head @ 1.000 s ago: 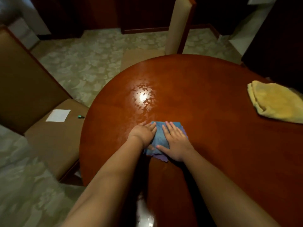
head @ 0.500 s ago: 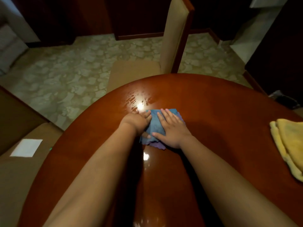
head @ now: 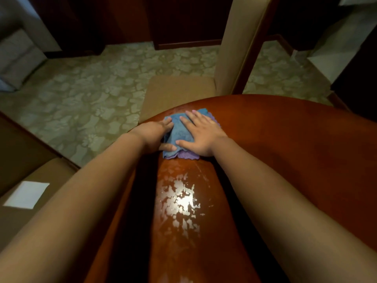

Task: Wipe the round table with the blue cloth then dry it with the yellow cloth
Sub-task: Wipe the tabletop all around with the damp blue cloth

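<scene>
Both hands, left hand (head: 152, 134) and right hand (head: 201, 133), press blue cloth (head: 180, 132) on round table (head: 295, 144).

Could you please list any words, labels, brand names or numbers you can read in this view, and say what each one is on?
There is no readable text.
The white sheet on the chair seat at the left shows no legible writing.
The blue cloth and the round table carry no label or mark.
</scene>
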Demonstrator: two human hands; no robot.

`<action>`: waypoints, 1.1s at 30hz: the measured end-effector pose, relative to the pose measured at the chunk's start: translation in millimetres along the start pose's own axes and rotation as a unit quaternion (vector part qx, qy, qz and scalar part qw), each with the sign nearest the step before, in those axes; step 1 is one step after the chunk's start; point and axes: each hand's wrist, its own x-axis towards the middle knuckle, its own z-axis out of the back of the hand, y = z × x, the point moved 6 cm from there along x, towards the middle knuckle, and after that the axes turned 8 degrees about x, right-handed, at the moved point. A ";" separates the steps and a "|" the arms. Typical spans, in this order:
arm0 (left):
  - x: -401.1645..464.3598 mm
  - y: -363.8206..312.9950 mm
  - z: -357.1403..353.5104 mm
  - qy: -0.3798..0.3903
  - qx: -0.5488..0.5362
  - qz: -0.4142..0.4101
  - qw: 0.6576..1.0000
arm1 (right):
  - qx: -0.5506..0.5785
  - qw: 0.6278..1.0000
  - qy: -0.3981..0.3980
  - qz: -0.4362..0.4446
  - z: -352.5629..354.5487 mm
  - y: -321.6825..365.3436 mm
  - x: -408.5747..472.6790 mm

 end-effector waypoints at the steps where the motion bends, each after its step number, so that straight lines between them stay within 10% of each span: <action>1: -5.5 -0.8 -1.1 0.003 0.004 0.003 1.000 | 0.002 1.000 0.003 0.001 -1.0 3.9 -4.0; 33: -442.3 -227.5 -149.3 0.065 0.083 -0.085 0.991 | 0.078 0.994 0.056 -0.047 -129.8 238.1 -459.4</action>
